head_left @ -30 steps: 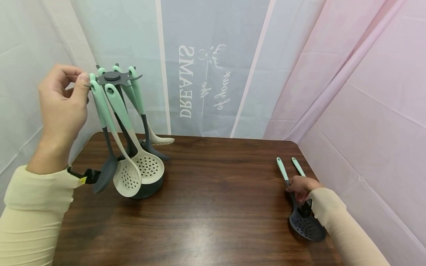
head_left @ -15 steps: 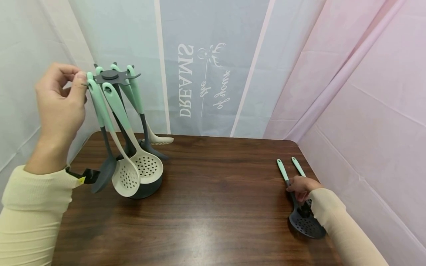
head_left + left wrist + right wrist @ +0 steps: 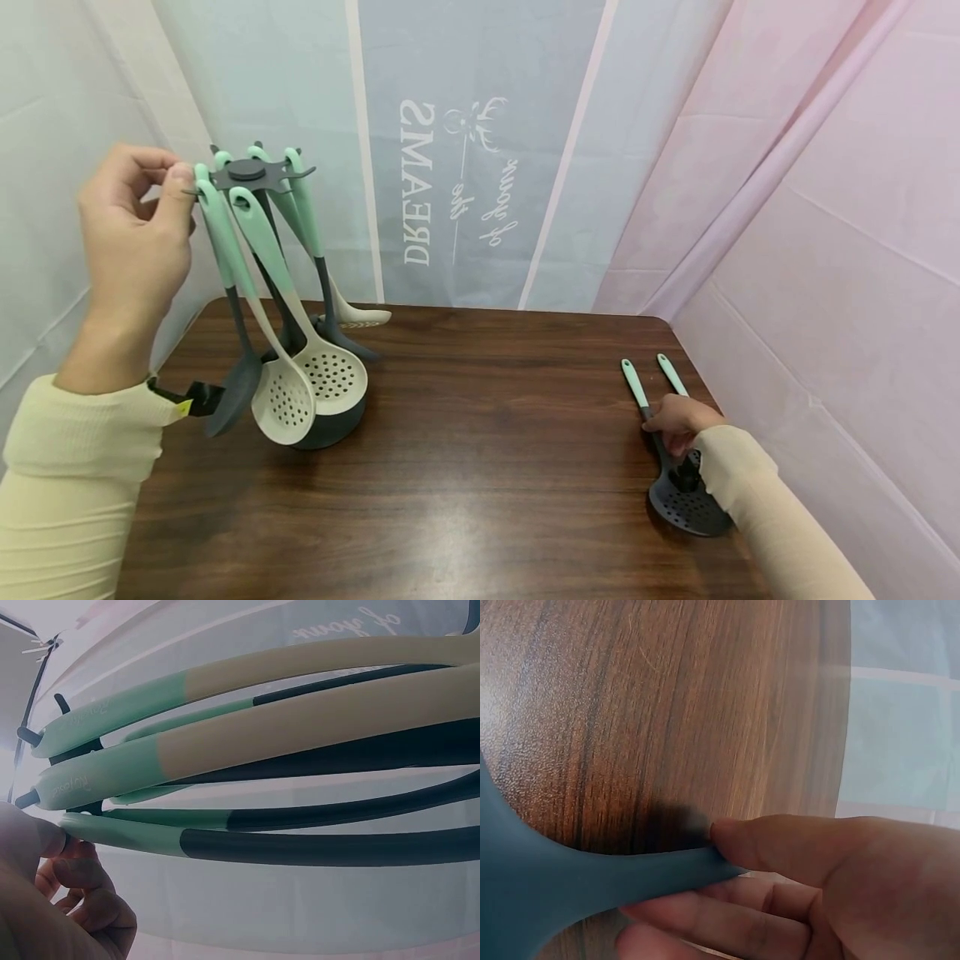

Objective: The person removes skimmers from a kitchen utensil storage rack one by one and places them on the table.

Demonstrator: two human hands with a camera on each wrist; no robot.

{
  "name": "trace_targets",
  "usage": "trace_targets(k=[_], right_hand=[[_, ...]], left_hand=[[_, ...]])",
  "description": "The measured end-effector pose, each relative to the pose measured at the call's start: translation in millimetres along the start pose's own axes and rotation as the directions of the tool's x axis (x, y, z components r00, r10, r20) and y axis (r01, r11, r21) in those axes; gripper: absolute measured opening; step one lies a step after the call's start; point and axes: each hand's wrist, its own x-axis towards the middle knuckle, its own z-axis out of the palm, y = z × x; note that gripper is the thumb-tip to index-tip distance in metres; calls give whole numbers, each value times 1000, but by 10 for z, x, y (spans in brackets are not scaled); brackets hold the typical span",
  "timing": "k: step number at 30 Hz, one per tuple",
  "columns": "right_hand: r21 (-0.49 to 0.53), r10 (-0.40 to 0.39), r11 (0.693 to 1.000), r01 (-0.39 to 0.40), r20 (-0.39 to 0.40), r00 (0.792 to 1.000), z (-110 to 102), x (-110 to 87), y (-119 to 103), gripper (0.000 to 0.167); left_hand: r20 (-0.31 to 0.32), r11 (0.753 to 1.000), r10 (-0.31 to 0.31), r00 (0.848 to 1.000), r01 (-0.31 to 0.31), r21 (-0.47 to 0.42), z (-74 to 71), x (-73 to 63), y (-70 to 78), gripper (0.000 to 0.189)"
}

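Note:
At the upper left my left hand (image 3: 138,229) pinches the left edge of a dark hanging utensil rack (image 3: 247,170), by the top of a mint handle (image 3: 112,831); the exact contact is partly hidden. From the rack hang several mint-handled utensils, among them two cream skimmers (image 3: 330,375) and a dark spoon-like utensil (image 3: 238,392). On the right, my right hand (image 3: 678,421) grips the dark shaft of a skimmer (image 3: 688,507) with a mint handle end, thumb on one side and fingers below in the right wrist view. The skimmer lies low over the table.
Beside the gripped skimmer lies a second mint-handled utensil (image 3: 672,375), its lower part mostly covered by my hand and sleeve. The rack's round dark base (image 3: 330,429) stands on the brown wooden table (image 3: 480,433). A fabric curtain (image 3: 487,50) hangs behind and around the table.
The rack has shifted very slightly left with my left hand. The gripped skimmer's perforated end has edged slightly farther from the table's front. Both hands keep their hold.

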Motion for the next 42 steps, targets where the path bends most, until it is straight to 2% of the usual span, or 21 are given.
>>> trace_targets(k=[9, 15, 21, 28, 34, 36, 42], right_hand=[[-21, -11, 1000, 11, 11, 1000, -2, -12, -17, 30], [-42, -32, 999, 32, -12, 999, -6, -25, -34, 35], [-18, -42, 999, 42, -23, 999, -14, -52, -58, 34], [-9, -18, 1000, 17, -36, 999, -64, -104, -108, 34], [-44, -58, 998, 53, -120, 991, -85, -101, -120, 38], [-51, -72, 997, 65, -163, 984, -96, -92, -130, 42], [-56, -134, 991, 124, -257, 957, -143, -90, -243, 39]], left_hand=[[13, 1000, -11, 1000, 11, 29, -6, -10, 9, 11], [9, 999, -1, 1000, 1, 37, -12, -15, 3, 11], [12, 999, -11, 1000, 11, 37, -27, -15, 2, 11], [16, 1000, -7, 1000, 6, 31, -34, -18, -6, 10], [20, 1000, -10, 1000, 10, 20, -34, -10, -8, 9], [21, 1000, -9, 1000, 9, 15, -29, -9, -9, 8], [19, 1000, 9, 1000, -9, -15, -10, -2, -21, 9]])
